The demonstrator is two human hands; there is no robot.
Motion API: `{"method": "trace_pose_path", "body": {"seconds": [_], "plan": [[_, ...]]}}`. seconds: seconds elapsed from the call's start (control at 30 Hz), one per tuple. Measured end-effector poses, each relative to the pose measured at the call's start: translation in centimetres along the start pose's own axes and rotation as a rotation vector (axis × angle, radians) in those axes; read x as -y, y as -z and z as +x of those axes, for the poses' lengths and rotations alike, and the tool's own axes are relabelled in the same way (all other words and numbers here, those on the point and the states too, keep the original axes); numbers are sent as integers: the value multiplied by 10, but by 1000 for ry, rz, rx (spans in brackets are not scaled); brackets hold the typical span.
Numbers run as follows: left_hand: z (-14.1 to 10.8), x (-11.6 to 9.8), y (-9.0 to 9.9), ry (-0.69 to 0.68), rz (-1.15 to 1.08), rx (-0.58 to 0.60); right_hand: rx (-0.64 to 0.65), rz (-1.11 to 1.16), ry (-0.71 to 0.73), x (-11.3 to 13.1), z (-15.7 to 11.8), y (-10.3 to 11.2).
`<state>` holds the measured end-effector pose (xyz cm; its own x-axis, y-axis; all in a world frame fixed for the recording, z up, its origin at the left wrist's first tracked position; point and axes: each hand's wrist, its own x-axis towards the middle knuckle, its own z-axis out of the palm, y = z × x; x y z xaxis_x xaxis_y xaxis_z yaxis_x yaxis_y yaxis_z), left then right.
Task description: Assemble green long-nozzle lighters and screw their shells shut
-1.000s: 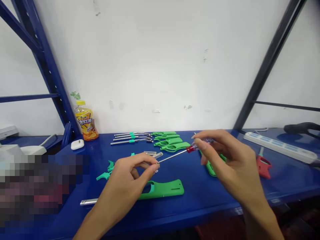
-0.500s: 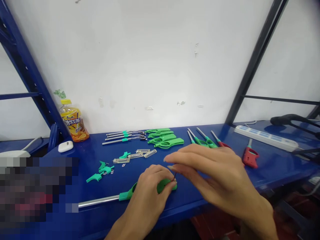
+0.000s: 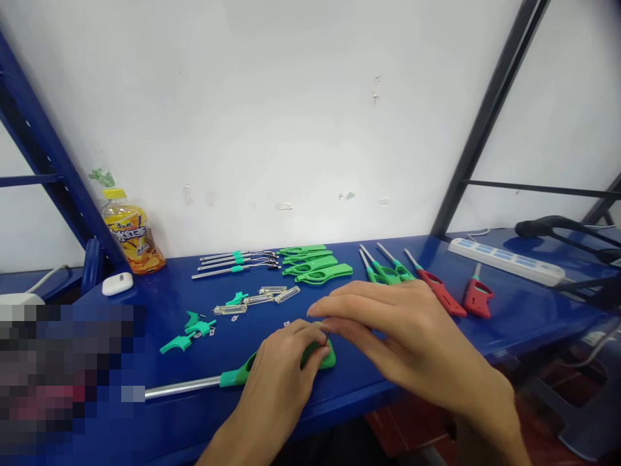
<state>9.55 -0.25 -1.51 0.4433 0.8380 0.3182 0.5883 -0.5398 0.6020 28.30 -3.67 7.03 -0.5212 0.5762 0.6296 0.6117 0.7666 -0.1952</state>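
A green long-nosed lighter [image 3: 233, 377] lies along the near part of the blue table, its metal tube pointing left. My left hand [image 3: 284, 369] is closed around its handle and covers much of it. My right hand [image 3: 402, 330] hovers over the handle end, thumb and fingertips pinched beside the left fingertips. A thin dark strand, perhaps a wire, shows between the two hands; its ends are hidden. Beyond my left hand lie several teal triggers [image 3: 177, 343], clear fuel tanks [image 3: 230, 310] and tiny metal pieces [image 3: 235, 318].
Metal tubes with wires [image 3: 220, 272] and green handle shells [image 3: 324, 274] lie at the back. Green lighters [image 3: 383, 272] and red lighters [image 3: 478, 298] rest to the right, near a power strip [image 3: 507, 261]. A drink bottle [image 3: 133, 236] and white earbud case [image 3: 118, 283] stand left.
My right fingertips have come down closer to the left fingertips, so less of the thin strand shows. The whole view has shifted slightly. The left hand keeps its hold on the lighter.
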Motion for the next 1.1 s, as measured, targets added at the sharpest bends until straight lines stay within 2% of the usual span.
{"method": "trace_pose_path", "body": {"seconds": [0.23, 0.47, 0.7, 1.1], "plan": [[0, 0, -7, -39, 140, 25, 10, -6, 8, 1, 1, 1], [0, 2, -5, -65, 12, 17, -8, -34, -42, 0, 2, 2], [1, 4, -6, -58, -40, 34, -101, -111, -62, -10, 1, 3], [1, 1, -6, -61, -41, 61, -77, -105, -58, -18, 3, 3]]}}
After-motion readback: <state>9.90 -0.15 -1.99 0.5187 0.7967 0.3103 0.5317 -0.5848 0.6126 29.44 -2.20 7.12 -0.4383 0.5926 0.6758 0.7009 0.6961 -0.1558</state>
